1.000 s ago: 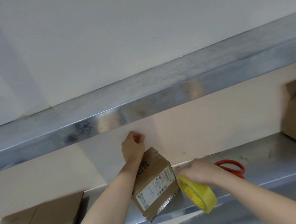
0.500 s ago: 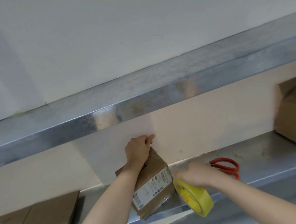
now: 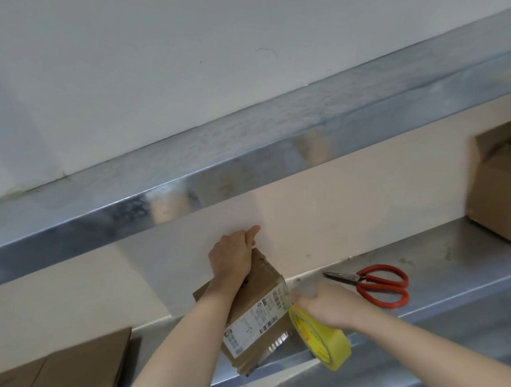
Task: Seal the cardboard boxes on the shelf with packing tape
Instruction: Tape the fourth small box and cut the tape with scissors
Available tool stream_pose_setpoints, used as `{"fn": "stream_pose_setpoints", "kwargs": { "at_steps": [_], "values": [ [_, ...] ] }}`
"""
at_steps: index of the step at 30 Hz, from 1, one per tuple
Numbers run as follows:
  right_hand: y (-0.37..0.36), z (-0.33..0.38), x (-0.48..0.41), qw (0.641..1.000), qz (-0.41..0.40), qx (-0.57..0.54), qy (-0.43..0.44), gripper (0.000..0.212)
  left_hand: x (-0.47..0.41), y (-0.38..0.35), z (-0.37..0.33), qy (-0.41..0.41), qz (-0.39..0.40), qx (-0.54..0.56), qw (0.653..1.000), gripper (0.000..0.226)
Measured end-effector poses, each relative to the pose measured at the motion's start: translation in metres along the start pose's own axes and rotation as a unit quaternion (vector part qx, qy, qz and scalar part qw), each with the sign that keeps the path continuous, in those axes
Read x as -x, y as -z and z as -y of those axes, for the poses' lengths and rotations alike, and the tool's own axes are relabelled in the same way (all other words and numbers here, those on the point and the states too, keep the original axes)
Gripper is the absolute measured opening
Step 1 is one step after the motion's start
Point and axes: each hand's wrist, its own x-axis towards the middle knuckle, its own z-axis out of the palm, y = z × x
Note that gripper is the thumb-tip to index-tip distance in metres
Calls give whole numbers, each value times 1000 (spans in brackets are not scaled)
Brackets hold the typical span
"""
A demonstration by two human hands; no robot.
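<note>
My left hand (image 3: pixel 231 261) was clamped over the top edge of the small cardboard box (image 3: pixel 254 321), fingers curled behind it and the thumb sticking up against the wall. I held it that way to steady the box, which stood tipped on the metal shelf (image 3: pixel 448 252) with its labelled face turned toward me. Tilted like that, I judged, its seam was easier to reach than with the box flat under the low rail (image 3: pixel 186 180) above my knuckles.

My right hand (image 3: pixel 327 306) gripped the yellow tape roll (image 3: pixel 323 338), which sat just beside the box's edge, to the right of my left wrist, and seemed to touch it. The fingers were blurred, so I could not tell how they lay, nor whether a strip was already drawn onto the cardboard. Keeping the roll close made sense: a short run of tape goes on straight and does not fold on itself.

The red-handled scissors (image 3: pixel 376 284) lay just beyond my right hand on the shelf, near enough to grab for the cut. Farther right, well apart, stood another box (image 3: pixel 509 199) with its flaps up, and below my left forearm sat a closed carton (image 3: pixel 76 360); I took both to be waiting. The risk I saw was the tipped box slipping off the shelf if my left hand eased.
</note>
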Motion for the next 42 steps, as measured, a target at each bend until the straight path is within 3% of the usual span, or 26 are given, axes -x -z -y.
{"fn": "stream_pose_setpoints", "kwargs": {
  "at_steps": [2, 7, 13, 19, 21, 24, 28, 30, 34, 38, 42],
  "values": [
    [3, 0, 3, 1000, 0, -22, -2, 74, -1, 5, -1, -2, -36, 15, 999, 55],
    [13, 4, 9, 999, 19, -31, 24, 31, 4, 18, -8, 17, -96, 49, 994, 48],
    [29, 5, 13, 995, 100, -24, 2, 35, 46, 42, -32, 92, -126, 40, 987, 31],
    [42, 10, 26, 988, 148, -39, 22, 24, 132, 43, -60, 214, -261, 212, 917, 14],
    [42, 10, 34, 986, 157, -52, 29, 27, 161, 34, -67, 277, -237, 259, 895, 18],
    [42, 9, 43, 983, 166, -67, 28, 30, 183, 14, -69, 368, -98, 309, 872, 29],
    [42, 6, 41, 982, 173, -71, 19, 28, 182, 6, -91, 401, 19, 469, 787, 41],
    [44, 5, 39, 983, 173, -64, 18, 24, 177, 4, -103, 390, 36, 512, 764, 45],
    [53, 4, 35, 980, 181, -77, 23, 13, 169, -2, -107, 357, 26, 546, 758, 50],
    [59, 5, 34, 979, 179, -97, 17, 17, 162, -6, -106, 362, 14, 561, 744, 51],
    [67, -4, 24, 988, 126, -89, -17, 22, 161, -6, -102, 383, 0, 574, 724, 49]
  ]
}}
